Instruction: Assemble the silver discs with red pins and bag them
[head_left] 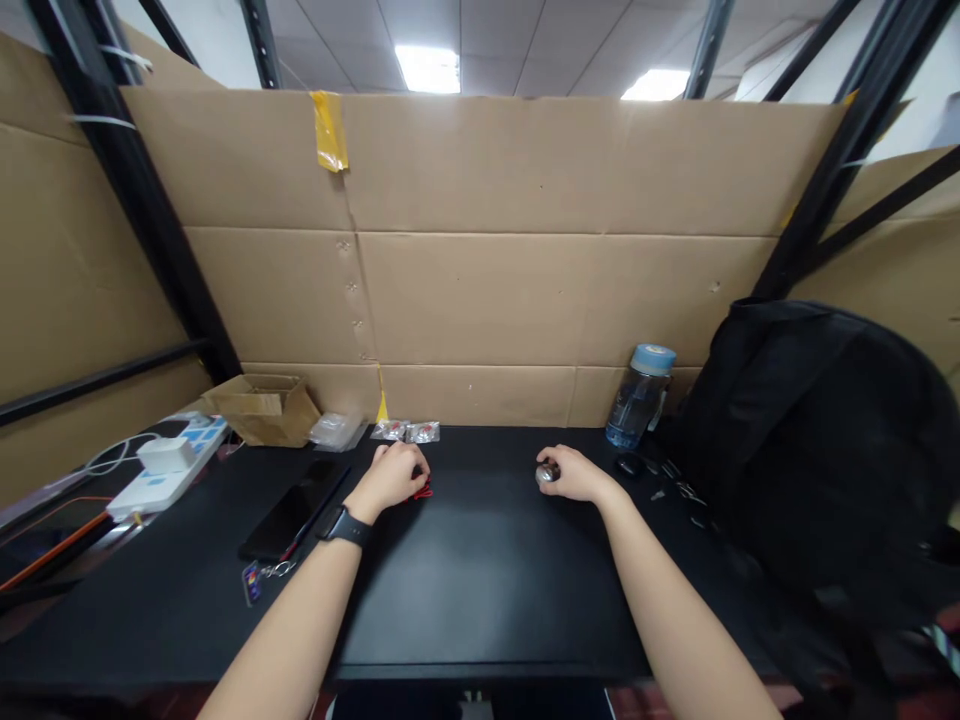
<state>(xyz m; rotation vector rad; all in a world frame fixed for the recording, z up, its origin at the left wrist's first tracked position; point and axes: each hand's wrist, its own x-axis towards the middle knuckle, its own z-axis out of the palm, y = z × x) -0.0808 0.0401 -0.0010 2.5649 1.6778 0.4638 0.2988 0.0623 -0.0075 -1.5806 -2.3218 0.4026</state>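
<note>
My left hand point(391, 476), with a dark watch on its wrist, is low over the black table, left of the middle. Its fingers are curled down over a small red cord-like thing point(424, 490), mostly hidden under them. My right hand point(574, 473) is closed around a small round object with a shiny silver and dark brown surface point(547, 471), right of the middle. What kind of object that is, I cannot make out. Behind my left hand lie small clear-and-red packets point(406, 431).
On the left are a phone point(289, 512), a keychain point(253, 582), a power strip point(171, 470) and a cardboard box point(264, 408). At right stand a blue-lidded bottle point(639, 396) and a black backpack point(817, 460), with keys point(686, 489) beside it. Cardboard point(480, 300) walls the back.
</note>
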